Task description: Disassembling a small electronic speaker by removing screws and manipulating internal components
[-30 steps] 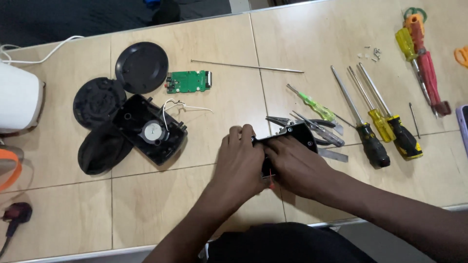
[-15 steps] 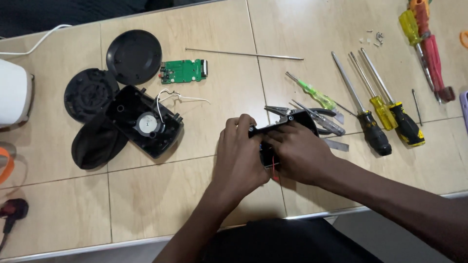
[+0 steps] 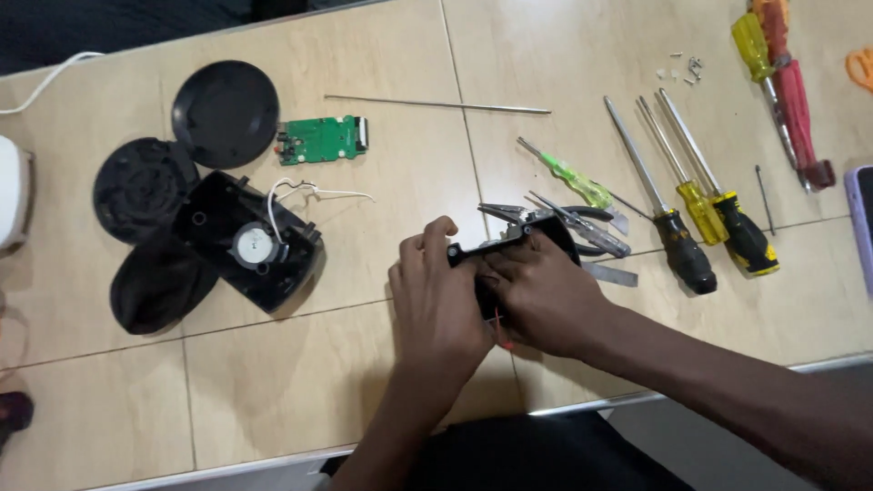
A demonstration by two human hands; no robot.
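Gripping a small black plastic part (image 3: 509, 247), left hand (image 3: 436, 305) and right hand (image 3: 544, 295) pinch it near the table edge (image 3: 582, 405); pliers (image 3: 555, 218) lie just behind.

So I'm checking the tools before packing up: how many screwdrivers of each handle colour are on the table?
Black and yellow handle: 2 (second)
Yellow handle: 2 ()
Green handle: 1
Red handle: 1
Total: 6

black part (image 3: 509, 250) — mostly under hands
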